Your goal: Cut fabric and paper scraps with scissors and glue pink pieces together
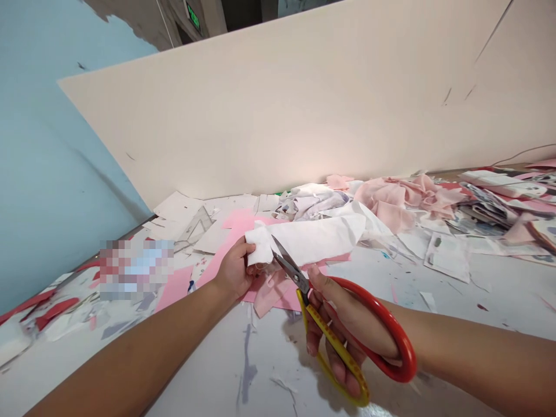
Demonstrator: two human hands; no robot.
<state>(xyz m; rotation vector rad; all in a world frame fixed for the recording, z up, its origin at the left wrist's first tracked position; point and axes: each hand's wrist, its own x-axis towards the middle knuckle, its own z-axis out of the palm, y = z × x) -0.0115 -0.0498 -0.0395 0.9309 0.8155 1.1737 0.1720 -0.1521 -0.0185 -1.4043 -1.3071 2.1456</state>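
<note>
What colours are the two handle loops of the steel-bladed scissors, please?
One red loop and one yellow loop, best seen in the head view.

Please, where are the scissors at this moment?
In the head view, the scissors are in the right hand, just right of the centre, with their blades at the white cloth that the left hand holds.

White cloth [313, 238] hides some left hand [236, 271] fingers. Pixelation masks a table [195, 359] patch. The green sign [193, 16] is unreadable
</note>
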